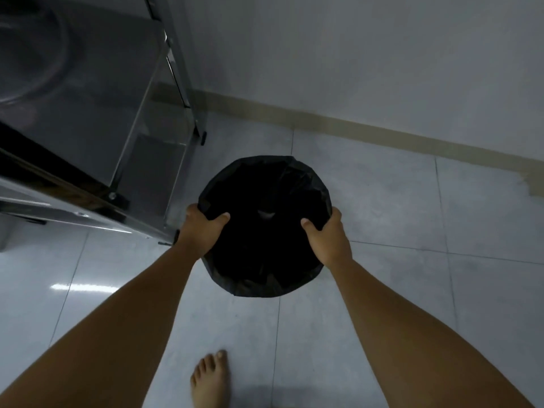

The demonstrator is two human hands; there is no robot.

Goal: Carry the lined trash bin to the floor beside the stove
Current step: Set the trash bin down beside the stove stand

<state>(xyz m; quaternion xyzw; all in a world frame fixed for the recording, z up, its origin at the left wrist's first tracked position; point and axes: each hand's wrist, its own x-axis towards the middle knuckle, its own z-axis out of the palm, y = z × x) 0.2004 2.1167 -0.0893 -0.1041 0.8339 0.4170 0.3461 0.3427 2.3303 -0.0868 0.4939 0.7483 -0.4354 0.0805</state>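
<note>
We clamp our left grip point(203, 229) and right grip point(325, 238) on the lined trash bin's point(265, 245) rim. It sits over the tiled floor point(397, 216) beside the stove point(79, 122).

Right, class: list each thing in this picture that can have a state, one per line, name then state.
trash bin: lined with a black bag, mouth open, gripped at the rim on both sides
left hand: closed on the bin's rim
right hand: closed on the bin's rim
metal stand: upright, left of the bin
bare foot: on the tiled floor

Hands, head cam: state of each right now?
Left hand: closed on the rim of the lined trash bin.
Right hand: closed on the opposite rim of the bin.
</note>
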